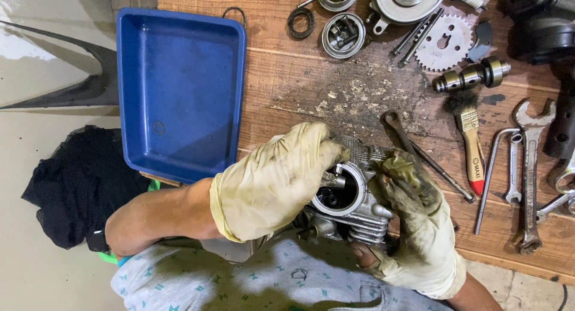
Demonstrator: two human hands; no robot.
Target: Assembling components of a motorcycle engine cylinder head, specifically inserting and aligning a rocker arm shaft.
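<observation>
Between hands [347,197], cylinder head [350,200] bore-up.

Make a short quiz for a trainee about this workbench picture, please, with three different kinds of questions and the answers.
1. True or false: both gloved hands touch the finned metal engine part.
2. Multiple choice: the blue plastic tray lies where? A) to the left of the hands on the wooden bench, B) on the person's lap, C) under the spanners.
3. Short answer: which toothed part lies near the top of the bench?

Key
1. True: the left hand and the right hand grip the engine part from either side.
2. A: the tray lies on the left edge of the bench.
3. The sprocket wheel, above the paintbrush and spanners.
</observation>
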